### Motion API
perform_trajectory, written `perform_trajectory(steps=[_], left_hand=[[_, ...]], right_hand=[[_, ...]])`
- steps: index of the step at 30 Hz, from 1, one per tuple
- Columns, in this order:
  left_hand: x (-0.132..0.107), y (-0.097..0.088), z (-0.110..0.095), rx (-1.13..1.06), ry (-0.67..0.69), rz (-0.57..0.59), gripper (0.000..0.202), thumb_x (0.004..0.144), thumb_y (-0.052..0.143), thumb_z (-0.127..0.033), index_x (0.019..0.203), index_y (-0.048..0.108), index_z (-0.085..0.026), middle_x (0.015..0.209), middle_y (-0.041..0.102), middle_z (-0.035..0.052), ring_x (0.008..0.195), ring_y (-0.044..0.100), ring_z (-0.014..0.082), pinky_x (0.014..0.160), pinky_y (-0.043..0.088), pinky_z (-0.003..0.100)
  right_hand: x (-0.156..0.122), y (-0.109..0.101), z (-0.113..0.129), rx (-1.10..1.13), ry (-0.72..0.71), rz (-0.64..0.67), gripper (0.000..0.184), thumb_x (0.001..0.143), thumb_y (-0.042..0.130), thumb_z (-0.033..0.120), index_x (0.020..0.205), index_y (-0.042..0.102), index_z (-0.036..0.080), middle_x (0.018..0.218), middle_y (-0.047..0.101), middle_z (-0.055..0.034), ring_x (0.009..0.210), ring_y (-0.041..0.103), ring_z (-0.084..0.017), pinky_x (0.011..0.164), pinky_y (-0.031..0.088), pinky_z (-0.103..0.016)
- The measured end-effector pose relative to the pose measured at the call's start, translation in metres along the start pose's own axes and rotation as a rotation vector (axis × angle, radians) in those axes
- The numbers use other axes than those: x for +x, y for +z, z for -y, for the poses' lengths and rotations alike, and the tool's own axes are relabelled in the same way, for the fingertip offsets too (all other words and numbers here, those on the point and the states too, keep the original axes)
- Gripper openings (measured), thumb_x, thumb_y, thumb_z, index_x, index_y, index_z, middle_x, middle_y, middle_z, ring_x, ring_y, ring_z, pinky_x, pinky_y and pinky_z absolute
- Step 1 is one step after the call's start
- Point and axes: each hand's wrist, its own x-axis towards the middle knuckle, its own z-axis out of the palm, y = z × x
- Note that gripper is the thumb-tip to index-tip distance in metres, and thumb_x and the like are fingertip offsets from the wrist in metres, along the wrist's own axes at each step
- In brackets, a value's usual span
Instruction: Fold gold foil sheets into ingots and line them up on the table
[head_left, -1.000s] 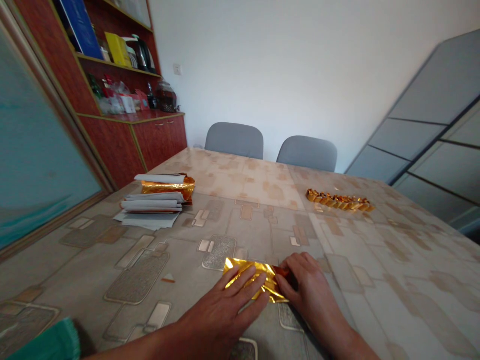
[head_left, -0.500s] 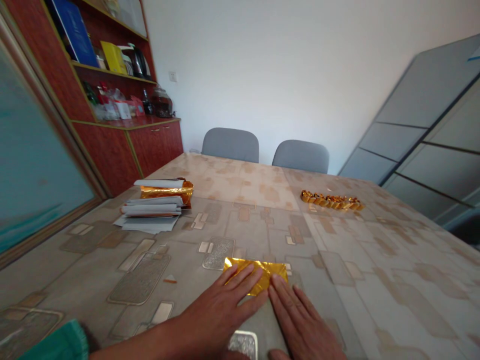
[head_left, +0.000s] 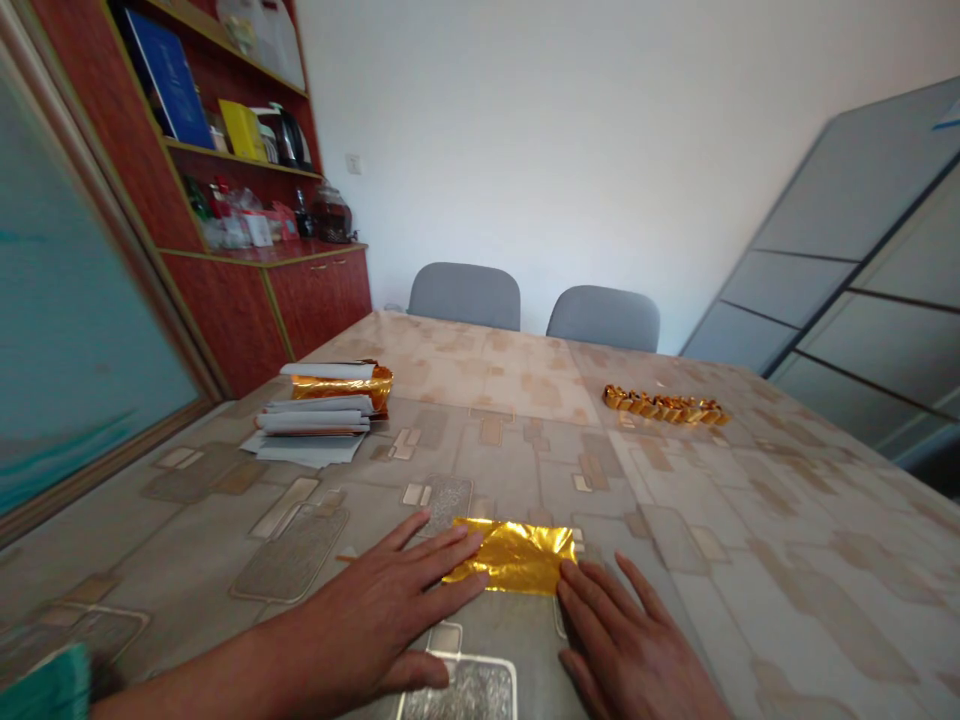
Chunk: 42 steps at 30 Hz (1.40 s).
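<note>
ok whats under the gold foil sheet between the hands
The gold foil sheet lies flat on the patterned table cover, with the left hand and right hand at its edges. The cover's pattern shows around it; the part directly beneath is hidden.

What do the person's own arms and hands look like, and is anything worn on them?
The left hand and right hand are bare, with no gloves, rings or watch showing. The left forearm is bare too, with no sleeve in view. A teal item shows at the lower left corner; whether it is clothing, I cannot tell.
</note>
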Motion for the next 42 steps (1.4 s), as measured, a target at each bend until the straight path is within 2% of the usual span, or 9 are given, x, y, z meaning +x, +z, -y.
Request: perform_trajectory(steps=[4, 7, 11, 17, 22, 30, 33, 38, 42], left_hand=[[0.017, -0.004, -0.007, 0.045, 0.043, -0.109, 0.042, 0.094, 0.065, -0.03, 0.135, 0.057, -0.026, 0.148, 0.055, 0.0096, 0.137, 0.049, 0.0292, 0.118, 0.03, 0.05], [0.028, -0.001, -0.008, 0.015, 0.063, -0.163, 0.025, 0.095, 0.06, -0.022, 0.12, 0.064, -0.023, 0.125, 0.069, 0.0071, 0.116, 0.062, 0.0245, 0.106, 0.044, 0.04], [0.036, 0.007, -0.001, -0.008, 0.034, -0.212, 0.017, 0.096, 0.056, -0.018, 0.109, 0.066, -0.02, 0.108, 0.071, 0.0061, 0.1, 0.065, 0.0222, 0.092, 0.051, 0.033], [0.042, 0.009, 0.0, 0.064, -0.035, -0.235, 0.016, 0.095, 0.052, -0.013, 0.099, 0.067, -0.017, 0.1, 0.071, 0.0076, 0.091, 0.065, 0.0235, 0.081, 0.052, 0.033], [0.042, 0.003, -0.001, 0.027, -0.024, -0.21, 0.017, 0.089, 0.059, -0.018, 0.106, 0.066, -0.019, 0.098, 0.069, 0.0056, 0.087, 0.064, 0.0227, 0.077, 0.051, 0.032], [0.055, -0.002, 0.002, 0.086, -0.061, -0.194, 0.021, 0.086, 0.048, -0.003, 0.091, 0.063, -0.018, 0.088, 0.068, 0.0054, 0.08, 0.063, 0.0214, 0.07, 0.049, 0.03], [0.051, -0.004, 0.003, 0.056, -0.081, -0.205, 0.02, 0.082, 0.048, -0.005, 0.093, 0.059, -0.018, 0.088, 0.065, 0.0059, 0.078, 0.061, 0.0216, 0.068, 0.049, 0.03], [0.032, -0.009, 0.004, -0.163, -0.096, -0.195, 0.032, 0.074, 0.056, -0.007, 0.103, 0.055, -0.021, 0.099, 0.062, 0.0038, 0.091, 0.06, 0.0213, 0.081, 0.049, 0.031], [0.02, 0.001, 0.0, -0.189, -0.14, -0.227, 0.018, 0.084, 0.059, -0.013, 0.1, 0.057, -0.021, 0.099, 0.064, 0.0033, 0.091, 0.058, 0.0204, 0.08, 0.047, 0.03]], right_hand=[[0.036, -0.001, 0.01, 0.126, 0.17, 0.081, 0.012, 0.083, 0.066, 0.009, 0.089, 0.07, 0.019, 0.091, 0.076, -0.0059, 0.089, 0.07, -0.029, 0.09, 0.053, -0.05], [0.062, -0.001, 0.015, 0.341, 0.115, 0.151, 0.018, 0.084, 0.065, 0.005, 0.094, 0.068, 0.02, 0.106, 0.073, -0.0036, 0.096, 0.067, -0.021, 0.086, 0.055, -0.034], [0.076, 0.008, 0.015, 0.276, 0.065, 0.117, 0.014, 0.085, 0.066, 0.006, 0.092, 0.07, 0.017, 0.095, 0.073, -0.0039, 0.089, 0.067, -0.022, 0.08, 0.055, -0.033], [0.077, 0.02, 0.015, 0.072, -0.019, 0.074, 0.011, 0.086, 0.069, 0.005, 0.086, 0.068, 0.016, 0.084, 0.073, -0.005, 0.075, 0.066, -0.023, 0.06, 0.05, -0.033], [0.082, 0.013, 0.018, 0.147, 0.057, 0.065, 0.008, 0.085, 0.075, 0.019, 0.087, 0.068, 0.018, 0.085, 0.073, -0.0049, 0.079, 0.067, -0.025, 0.066, 0.051, -0.035], [0.086, 0.013, 0.024, 0.142, 0.176, 0.066, 0.019, 0.077, 0.083, 0.029, 0.085, 0.07, 0.018, 0.083, 0.073, -0.0056, 0.079, 0.067, -0.026, 0.064, 0.05, -0.033], [0.085, 0.022, 0.026, 0.077, 0.197, -0.014, 0.01, 0.081, 0.078, 0.017, 0.082, 0.068, 0.018, 0.079, 0.071, -0.0053, 0.074, 0.066, -0.024, 0.059, 0.047, -0.032], [0.076, 0.03, 0.02, 0.075, 0.138, -0.053, 0.018, 0.085, 0.067, 0.002, 0.079, 0.063, 0.019, 0.076, 0.069, -0.0036, 0.069, 0.064, -0.021, 0.056, 0.043, -0.03], [0.062, 0.024, 0.016, 0.143, 0.066, -0.062, 0.021, 0.083, 0.067, -0.001, 0.079, 0.061, 0.019, 0.08, 0.071, -0.0011, 0.068, 0.065, -0.018, 0.061, 0.046, -0.027]])
